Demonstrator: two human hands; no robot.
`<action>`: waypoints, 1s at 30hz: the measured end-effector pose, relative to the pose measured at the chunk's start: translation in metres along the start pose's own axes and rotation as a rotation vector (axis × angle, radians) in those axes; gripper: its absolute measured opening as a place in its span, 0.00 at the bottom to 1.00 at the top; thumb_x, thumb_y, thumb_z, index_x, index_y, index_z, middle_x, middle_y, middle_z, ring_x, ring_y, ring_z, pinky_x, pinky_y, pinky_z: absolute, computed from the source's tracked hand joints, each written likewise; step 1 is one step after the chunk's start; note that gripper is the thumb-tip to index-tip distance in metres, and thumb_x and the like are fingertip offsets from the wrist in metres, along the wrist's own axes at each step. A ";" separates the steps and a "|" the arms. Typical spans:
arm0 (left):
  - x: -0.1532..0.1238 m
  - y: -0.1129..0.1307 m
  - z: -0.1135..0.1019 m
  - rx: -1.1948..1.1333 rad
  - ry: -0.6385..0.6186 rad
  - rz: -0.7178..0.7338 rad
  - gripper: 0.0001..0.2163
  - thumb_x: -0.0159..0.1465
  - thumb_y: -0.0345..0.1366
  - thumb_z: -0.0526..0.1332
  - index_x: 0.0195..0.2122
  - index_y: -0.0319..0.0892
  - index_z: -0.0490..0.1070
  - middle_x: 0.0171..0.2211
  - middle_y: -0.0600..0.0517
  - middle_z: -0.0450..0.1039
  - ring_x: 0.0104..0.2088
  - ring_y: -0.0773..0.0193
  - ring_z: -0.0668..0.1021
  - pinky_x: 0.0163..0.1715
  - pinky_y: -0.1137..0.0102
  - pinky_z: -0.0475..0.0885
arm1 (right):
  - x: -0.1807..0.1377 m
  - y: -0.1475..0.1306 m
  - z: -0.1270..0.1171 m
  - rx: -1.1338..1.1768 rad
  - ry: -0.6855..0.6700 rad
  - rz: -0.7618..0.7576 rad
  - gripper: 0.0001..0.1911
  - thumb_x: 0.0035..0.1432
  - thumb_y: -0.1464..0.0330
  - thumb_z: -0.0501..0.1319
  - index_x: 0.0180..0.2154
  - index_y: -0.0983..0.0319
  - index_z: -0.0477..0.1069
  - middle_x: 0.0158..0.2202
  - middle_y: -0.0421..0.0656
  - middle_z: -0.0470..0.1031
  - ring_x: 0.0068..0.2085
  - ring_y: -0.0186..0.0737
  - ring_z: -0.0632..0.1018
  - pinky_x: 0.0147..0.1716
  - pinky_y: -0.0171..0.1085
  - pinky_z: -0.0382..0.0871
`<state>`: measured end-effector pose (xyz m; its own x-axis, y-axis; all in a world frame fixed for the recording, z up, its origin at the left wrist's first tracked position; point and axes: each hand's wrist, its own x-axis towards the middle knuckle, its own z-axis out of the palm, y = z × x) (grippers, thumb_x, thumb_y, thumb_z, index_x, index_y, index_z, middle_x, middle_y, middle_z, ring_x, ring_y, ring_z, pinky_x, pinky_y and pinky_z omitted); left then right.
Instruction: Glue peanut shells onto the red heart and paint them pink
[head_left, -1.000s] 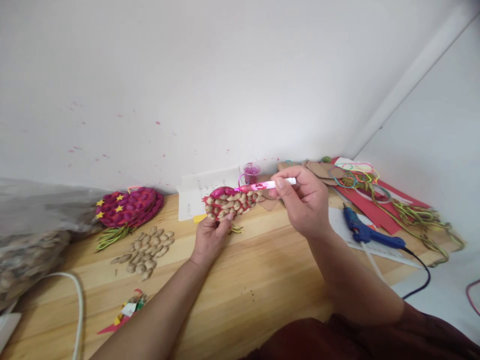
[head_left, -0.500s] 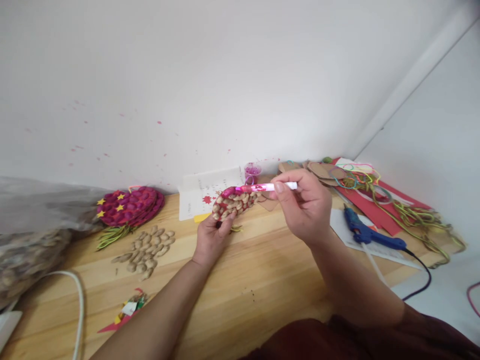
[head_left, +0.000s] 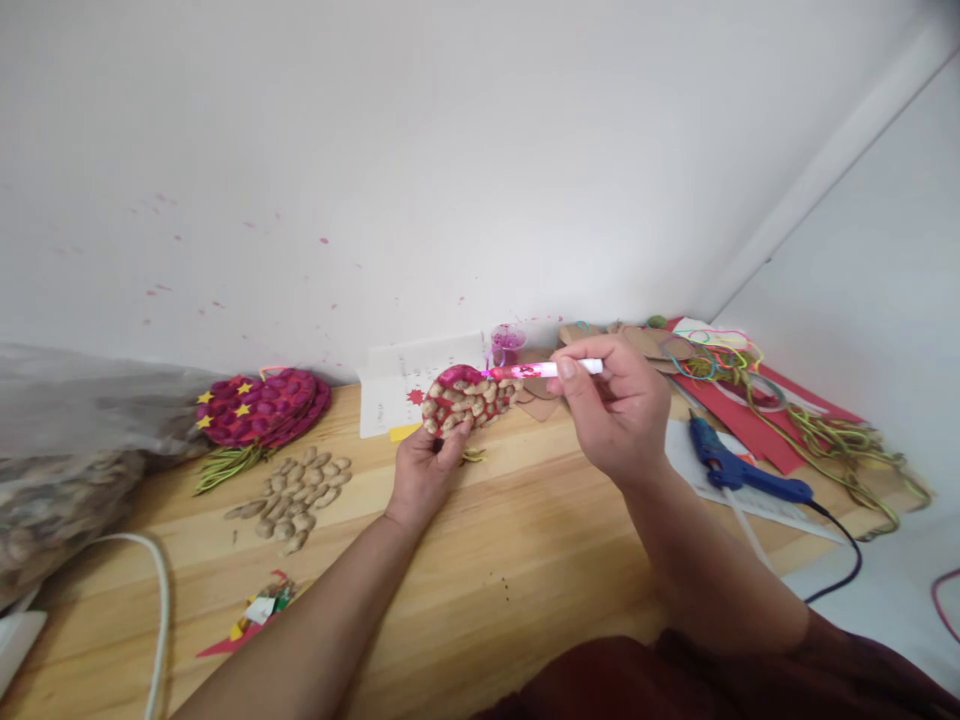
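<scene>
My left hand [head_left: 426,478] is closed on the lower edge of a red oval craft piece [head_left: 461,398] covered with peanuts. The peanuts along its top edge are painted magenta, while the others are bare. In my right hand [head_left: 619,405], a white marker [head_left: 551,370] smeared with magenta is pinched between thumb and fingers. Its tip sits at the upper right edge of the piece; whether it touches cannot be made out. Behind the piece stands a clear cup [head_left: 508,342] stained with magenta paint.
Finished-looking magenta peanut pieces [head_left: 262,410] with yellow stars lie left, near loose peanuts [head_left: 300,495] and a bag of peanuts [head_left: 60,510]. A blue glue gun [head_left: 742,470], cords [head_left: 825,425] and cardboard shapes [head_left: 652,342] lie right. Paper scraps [head_left: 255,615] are front left.
The marker has moved slightly right and up, off the top left of the piece towards its upper right edge. My left hand still holds the piece in about the same place.
</scene>
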<state>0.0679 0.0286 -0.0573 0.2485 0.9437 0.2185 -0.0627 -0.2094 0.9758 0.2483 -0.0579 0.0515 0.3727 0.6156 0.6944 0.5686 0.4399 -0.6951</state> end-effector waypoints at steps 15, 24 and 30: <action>-0.007 0.007 0.001 -0.011 -0.041 -0.060 0.17 0.60 0.49 0.71 0.25 0.39 0.76 0.21 0.54 0.73 0.22 0.69 0.68 0.26 0.73 0.66 | -0.008 0.011 0.016 -0.017 -0.094 -0.091 0.05 0.67 0.67 0.64 0.43 0.59 0.77 0.35 0.42 0.81 0.32 0.36 0.80 0.34 0.36 0.75; -0.008 0.006 0.002 0.002 -0.053 -0.036 0.15 0.63 0.47 0.69 0.29 0.39 0.80 0.23 0.54 0.75 0.23 0.68 0.69 0.28 0.73 0.68 | -0.005 0.020 0.014 -0.112 -0.057 -0.069 0.05 0.67 0.65 0.64 0.43 0.58 0.77 0.36 0.42 0.82 0.33 0.38 0.81 0.35 0.38 0.75; -0.008 0.001 0.001 0.057 -0.086 -0.002 0.14 0.64 0.47 0.68 0.34 0.39 0.82 0.29 0.51 0.80 0.28 0.64 0.75 0.33 0.71 0.71 | -0.007 0.019 0.015 -0.072 -0.087 -0.069 0.05 0.67 0.66 0.64 0.44 0.58 0.77 0.36 0.41 0.81 0.33 0.37 0.81 0.33 0.37 0.75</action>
<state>0.0668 0.0207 -0.0581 0.3307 0.9192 0.2138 -0.0072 -0.2241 0.9745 0.2451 -0.0439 0.0305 0.2678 0.6415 0.7189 0.6430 0.4367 -0.6292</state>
